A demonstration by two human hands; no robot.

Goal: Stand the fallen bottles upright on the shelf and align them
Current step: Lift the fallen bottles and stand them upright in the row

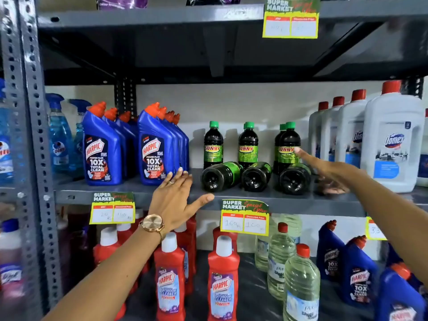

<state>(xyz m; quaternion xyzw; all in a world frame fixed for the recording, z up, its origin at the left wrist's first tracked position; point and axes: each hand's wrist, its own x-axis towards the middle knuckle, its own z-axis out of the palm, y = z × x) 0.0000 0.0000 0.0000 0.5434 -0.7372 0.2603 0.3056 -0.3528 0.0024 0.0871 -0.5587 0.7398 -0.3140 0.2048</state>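
Observation:
Three dark Sunny bottles lie on their sides on the grey middle shelf [254, 198], bases toward me: left [218, 176], middle [256, 176], right [294, 179]. Behind them stand upright Sunny bottles with green caps: one at the left [213, 144], one in the middle [247, 144], a pair at the right [287, 147]. My left hand [176, 200] hovers open at the shelf edge, just left of the left fallen bottle, thumb pointing at it. My right hand [328, 172] is open beside the right fallen bottle, its forefinger touching the right standing bottle's label.
Blue Harpic bottles [157, 147] stand left of the Sunny bottles, with blue spray bottles [60, 135] further left. White Domex jugs [391, 144] crowd the right. Price tags [244, 217] hang off the shelf edge. Red Harpic bottles [222, 279] and clear bottles [301, 286] fill the shelf below.

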